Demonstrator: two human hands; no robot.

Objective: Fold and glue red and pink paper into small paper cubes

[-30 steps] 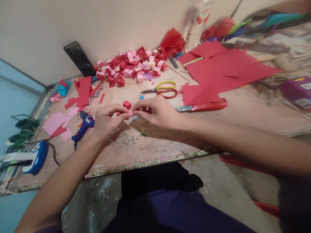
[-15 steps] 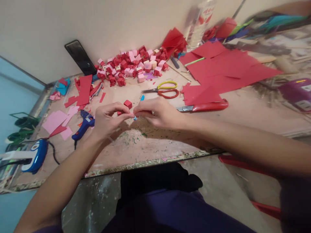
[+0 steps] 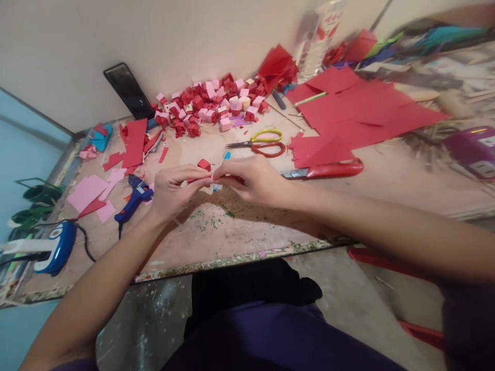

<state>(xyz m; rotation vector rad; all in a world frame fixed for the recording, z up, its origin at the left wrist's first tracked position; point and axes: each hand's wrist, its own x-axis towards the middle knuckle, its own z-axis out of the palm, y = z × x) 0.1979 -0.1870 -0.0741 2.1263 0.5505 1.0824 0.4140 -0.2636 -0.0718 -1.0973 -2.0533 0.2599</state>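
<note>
Near the front of the table my left hand [image 3: 174, 188] and my right hand [image 3: 251, 180] meet fingertip to fingertip. Both are closed in a pinch on a small piece of red paper [image 3: 237, 179], mostly hidden by the fingers. Just behind the left fingertips sits a red paper cube [image 3: 204, 164]. A small blue piece [image 3: 227, 155] lies behind the right hand. Scissors [image 3: 263, 144] with one yellow and one red handle rest farther back. To the right of the right hand lies a red-handled utility knife [image 3: 332, 168].
A heap of red and pink paper cubes [image 3: 209, 103] lies by the wall, beside a leaning phone [image 3: 129, 93]. Red sheets [image 3: 356, 108] spread at right, before a bottle [image 3: 319, 41]. A blue glue gun [image 3: 135, 198] and pink paper [image 3: 88, 193] lie left.
Both hands stay in nearly the same spot, still pinched together. The fingers have shifted slightly, and a little more of the red paper shows between them.
</note>
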